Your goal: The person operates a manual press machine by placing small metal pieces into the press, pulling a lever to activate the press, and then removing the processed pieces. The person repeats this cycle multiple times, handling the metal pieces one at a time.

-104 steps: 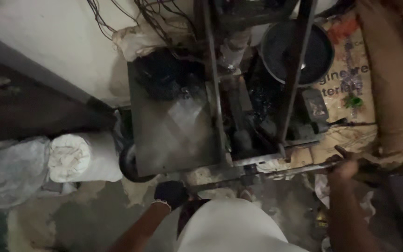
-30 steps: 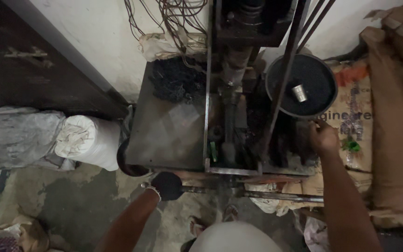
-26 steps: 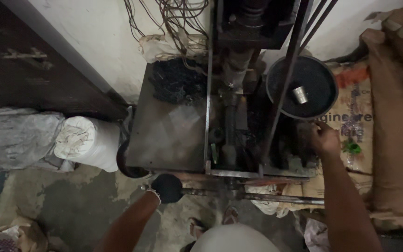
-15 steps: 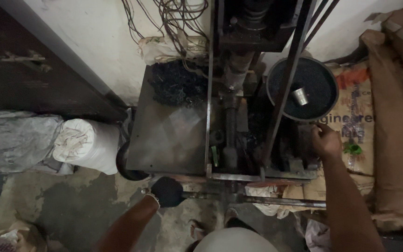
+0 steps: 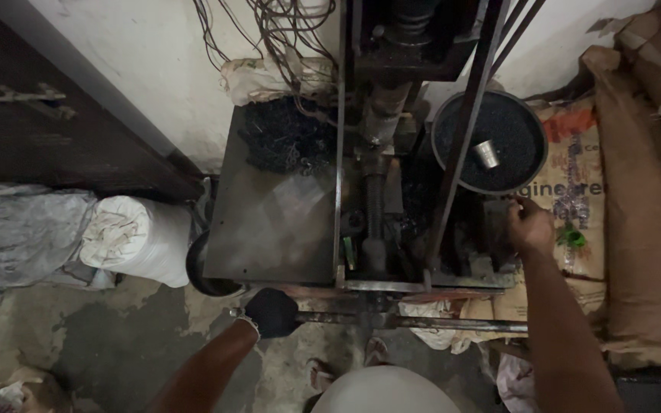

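- The left hand (image 5: 271,312), gloved in black, is closed around the horizontal metal bar (image 5: 422,323) that runs along the front of the machine (image 5: 376,191). If the grip slackens, the bar could swing or drop toward the feet (image 5: 346,367) just below it.
- The right hand (image 5: 531,227) reaches in beside the round black pan (image 5: 491,141), just under its rim, fingers curled; I cannot tell whether it holds anything. Bare skin so near the upright frame rods (image 5: 460,138) and the central screw shaft (image 5: 372,206) risks a pinch if any part moves.
- The pan holds dark granules and a small metal cup (image 5: 487,154); a knock from the wrist could tip the cup or spill grains.
- A heap of dark scraps (image 5: 281,138) sits on the metal plate (image 5: 277,229) and could slide off under vibration.
- Loose wires (image 5: 269,30) hang above the machine, close enough to snag.
- The floor (image 5: 131,336) looks stained and uneven, so footing may be poor.
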